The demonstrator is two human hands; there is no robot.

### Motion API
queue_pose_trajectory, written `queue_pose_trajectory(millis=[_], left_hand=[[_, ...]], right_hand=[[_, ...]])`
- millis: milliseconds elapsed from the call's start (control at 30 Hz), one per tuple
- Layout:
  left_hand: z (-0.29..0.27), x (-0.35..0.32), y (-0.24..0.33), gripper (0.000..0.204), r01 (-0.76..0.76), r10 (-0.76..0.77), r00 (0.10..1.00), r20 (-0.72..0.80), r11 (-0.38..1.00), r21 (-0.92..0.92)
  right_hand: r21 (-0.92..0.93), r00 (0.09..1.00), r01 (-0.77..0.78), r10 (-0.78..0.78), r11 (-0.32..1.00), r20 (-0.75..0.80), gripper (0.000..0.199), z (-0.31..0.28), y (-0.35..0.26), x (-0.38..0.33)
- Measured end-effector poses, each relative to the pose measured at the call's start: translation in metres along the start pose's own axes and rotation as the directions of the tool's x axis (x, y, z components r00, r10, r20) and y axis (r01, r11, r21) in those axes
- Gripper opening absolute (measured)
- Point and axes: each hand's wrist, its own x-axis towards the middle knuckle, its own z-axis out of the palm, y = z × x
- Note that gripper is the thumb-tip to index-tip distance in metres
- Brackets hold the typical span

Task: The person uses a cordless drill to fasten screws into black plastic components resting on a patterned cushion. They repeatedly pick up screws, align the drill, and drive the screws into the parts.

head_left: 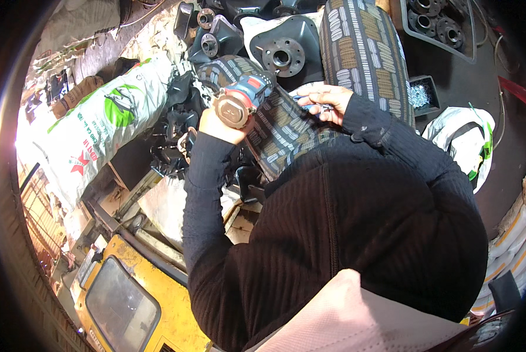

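My left hand (223, 127) is wrapped around a cordless drill (248, 91), blue and red with a brownish round end turned up toward me. The drill lies over my patterned trouser leg, its front end pointing at a black molded part (301, 36) with a round metal flange (282, 57) set in it. My right hand (328, 101) is closed above my lap, fingers pinching small shiny metal pieces, too small to name surely. Its fingertips are to the right of the drill, a little below the flange.
More black parts with flanges (209, 44) lie at the far left. A grey bin (471, 35) of metal flanges stands at the far right, near a small black tray (425, 108) of shiny hardware. White sacks (119, 111) lie left and right. A yellow machine (175, 305) is at lower left.
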Motion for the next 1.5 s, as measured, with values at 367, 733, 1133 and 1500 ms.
queue_pose_trajectory(millis=[367, 733, 1133, 1500], left_hand=[[-0.004, 0.019, 0.002, 0.042, -0.174, 0.141, 0.969, 0.202, 0.973, 0.154], [0.014, 0.029, -0.010, 0.039, -0.158, 0.142, 0.981, 0.136, 0.981, 0.112], [-0.018, -0.062, 0.016, 0.038, -0.006, 0.040, 0.998, 0.049, 0.830, -0.558], [-0.015, -0.070, 0.015, 0.039, 0.007, 0.058, 0.993, 0.101, 0.834, -0.551]], right_hand=[[0.018, 0.995, 0.076, -0.074, 0.997, -0.073, 0.037, 0.008, -0.014, -0.011], [-0.193, 0.981, 0.178, -0.188, 0.965, -0.038, 0.044, 0.016, -0.014, -0.002], [-0.538, 0.958, 0.253, -0.285, 0.804, 0.024, 0.032, 0.011, 0.000, -0.005], [-0.749, 0.913, 0.350, -0.384, 0.562, 0.138, 0.026, 0.008, 0.000, -0.009]])
